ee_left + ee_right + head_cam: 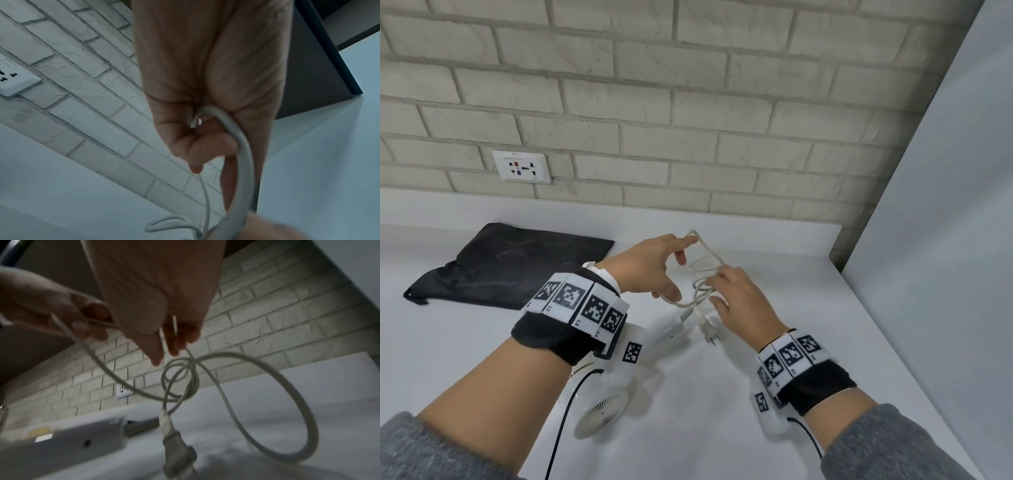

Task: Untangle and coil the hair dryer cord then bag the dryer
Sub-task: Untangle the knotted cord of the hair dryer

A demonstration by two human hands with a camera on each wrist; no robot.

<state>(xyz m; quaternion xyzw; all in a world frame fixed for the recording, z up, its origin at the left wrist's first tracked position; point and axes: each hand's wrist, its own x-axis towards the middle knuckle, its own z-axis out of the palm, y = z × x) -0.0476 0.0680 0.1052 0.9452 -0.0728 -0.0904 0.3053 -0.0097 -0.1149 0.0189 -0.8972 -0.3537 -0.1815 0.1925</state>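
Observation:
The white hair dryer (602,411) lies on the white counter (722,428), partly hidden under my left wrist; its handle (61,446) shows in the right wrist view. Its white cord (703,270) hangs in a tangle of loops above the counter between my hands. My left hand (678,274) grips the cord, its fingers (205,146) curled round a strand (244,155), with the index finger hooked under the top loop. My right hand (717,287) pinches strands of the knot between its fingers (174,340). The plug (709,330) dangles below. The black bag (510,263) lies flat at the left.
A brick wall with a white socket (522,167) runs behind the counter. A pale panel (945,240) closes the right side. Black sensor cables (565,421) trail from my wristbands over the near counter.

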